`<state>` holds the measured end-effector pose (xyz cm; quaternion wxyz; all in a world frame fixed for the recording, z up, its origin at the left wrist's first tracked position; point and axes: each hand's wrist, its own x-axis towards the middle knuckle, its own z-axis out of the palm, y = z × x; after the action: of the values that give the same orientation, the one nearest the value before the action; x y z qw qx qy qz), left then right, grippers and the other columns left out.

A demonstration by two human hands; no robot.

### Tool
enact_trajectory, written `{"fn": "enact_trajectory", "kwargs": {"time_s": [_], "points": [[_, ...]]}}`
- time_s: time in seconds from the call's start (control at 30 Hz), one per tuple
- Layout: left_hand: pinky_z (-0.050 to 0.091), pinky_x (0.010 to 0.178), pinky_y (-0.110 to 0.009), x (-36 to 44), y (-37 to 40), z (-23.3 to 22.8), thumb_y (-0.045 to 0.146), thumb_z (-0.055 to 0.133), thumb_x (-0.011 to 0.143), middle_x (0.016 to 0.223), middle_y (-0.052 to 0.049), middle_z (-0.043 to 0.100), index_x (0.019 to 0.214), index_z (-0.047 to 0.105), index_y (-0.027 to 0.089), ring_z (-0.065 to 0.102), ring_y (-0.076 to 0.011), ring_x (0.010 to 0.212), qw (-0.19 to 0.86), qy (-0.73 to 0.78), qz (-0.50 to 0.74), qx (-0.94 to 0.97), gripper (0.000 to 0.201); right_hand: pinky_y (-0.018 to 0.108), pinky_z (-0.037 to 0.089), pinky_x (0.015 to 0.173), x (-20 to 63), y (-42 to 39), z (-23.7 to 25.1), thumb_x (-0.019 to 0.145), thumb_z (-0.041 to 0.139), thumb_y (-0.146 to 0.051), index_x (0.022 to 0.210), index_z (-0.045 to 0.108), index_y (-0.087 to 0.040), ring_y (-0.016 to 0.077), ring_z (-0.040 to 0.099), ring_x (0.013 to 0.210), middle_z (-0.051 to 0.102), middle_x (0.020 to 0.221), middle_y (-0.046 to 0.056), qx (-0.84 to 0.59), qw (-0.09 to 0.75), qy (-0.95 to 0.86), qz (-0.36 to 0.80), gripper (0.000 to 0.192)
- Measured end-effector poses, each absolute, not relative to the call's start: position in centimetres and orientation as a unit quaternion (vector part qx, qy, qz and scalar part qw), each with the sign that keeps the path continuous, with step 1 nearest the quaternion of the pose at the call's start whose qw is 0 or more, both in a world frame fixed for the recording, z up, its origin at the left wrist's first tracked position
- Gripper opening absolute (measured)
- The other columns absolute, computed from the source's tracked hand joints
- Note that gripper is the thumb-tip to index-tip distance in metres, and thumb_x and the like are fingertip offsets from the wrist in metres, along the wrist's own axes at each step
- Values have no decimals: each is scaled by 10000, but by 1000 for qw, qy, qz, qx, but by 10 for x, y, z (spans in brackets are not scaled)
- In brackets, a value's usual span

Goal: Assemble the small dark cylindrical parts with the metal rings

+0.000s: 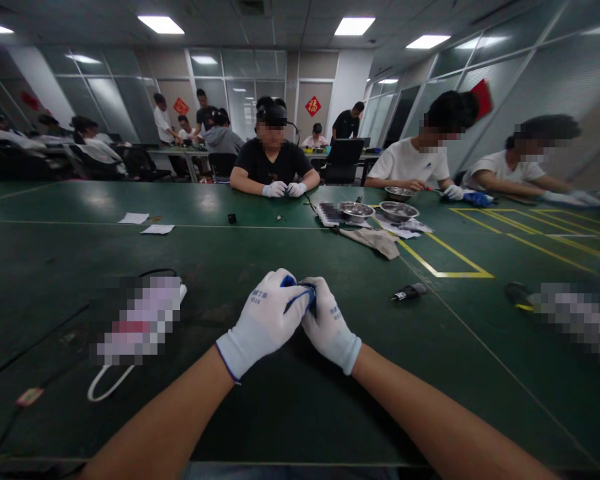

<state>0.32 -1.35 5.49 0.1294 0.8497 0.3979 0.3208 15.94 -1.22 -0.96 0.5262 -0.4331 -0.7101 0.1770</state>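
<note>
Head view: a small dark part w/ blue trim [300,292] is pinched between both gloved hands, held just above the green tabletop [290,413], centre-near. Left hand [263,323] is wrapped over it from the top, fingers closed on the part; right hand [330,327] is closed on it from the other side, thumb tucked under. What the part is can't be told; most of it is hidden by the gloves. Best handled w/ forearms steadied low and the part kept close in, so nothing small is dropped. A dark tool [410,291] lies well apart to the right; a white cable [105,387] is looped at left. Across, a person's gloved hands [284,189] are at similar work, w/ metal bowls [377,211] beside.
</note>
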Motion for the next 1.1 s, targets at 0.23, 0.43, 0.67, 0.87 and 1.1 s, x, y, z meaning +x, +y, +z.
{"fn": "enact_trajectory", "kwargs": {"time_s": [0.23, 0.43, 0.67, 0.87, 1.1], "points": [[523, 1017, -408, 3, -2, 43, 213, 539, 945, 1188, -113, 641, 1244, 634, 176, 634, -252, 1122, 179, 417, 355, 817, 315, 451, 550, 926, 170, 2, -10, 893, 584, -257, 1185, 561, -209, 246, 663, 983, 677, 1081, 93, -481, 563, -632, 227, 297], [553, 940, -422, -2, 6, 36, 260, 662, 854, 1088, -92, 690, 1008, 736, 214, 671, -292, 1041, 203, 482, 160, 837, 178, 439, 562, 892, 181, 11, -15, 842, 611, -278, 1152, 627, -205, 247, 662, 968, 698, 1029, 71, -522, 555, -602, 240, 319], [540, 959, -412, -11, 11, 37, 276, 674, 840, 1104, -85, 696, 997, 742, 234, 681, -288, 1058, 222, 480, 129, 839, 176, 353, 558, 656, 178, 7, -9, 856, 609, -355, 1060, 620, -209, 210, 642, 734, 675, 858, 34, -521, 540, -594, 290, 251], [531, 976, -429, -13, 17, 30, 267, 603, 906, 1151, -107, 721, 1111, 680, 222, 683, -290, 1091, 223, 492, 149, 828, 223, 336, 551, 648, 172, 3, -4, 871, 605, -390, 972, 578, -223, 196, 639, 708, 673, 824, 26, -504, 545, -606, 285, 198], [515, 1019, -387, -9, 45, 18, 228, 521, 912, 1246, -125, 730, 1499, 479, 217, 686, -266, 1171, 209, 574, 228, 758, 588, 328, 545, 580, 164, -1, -4, 879, 597, -382, 1055, 580, -220, 188, 621, 617, 658, 757, 8, -528, 565, -578, 260, 240]]}}
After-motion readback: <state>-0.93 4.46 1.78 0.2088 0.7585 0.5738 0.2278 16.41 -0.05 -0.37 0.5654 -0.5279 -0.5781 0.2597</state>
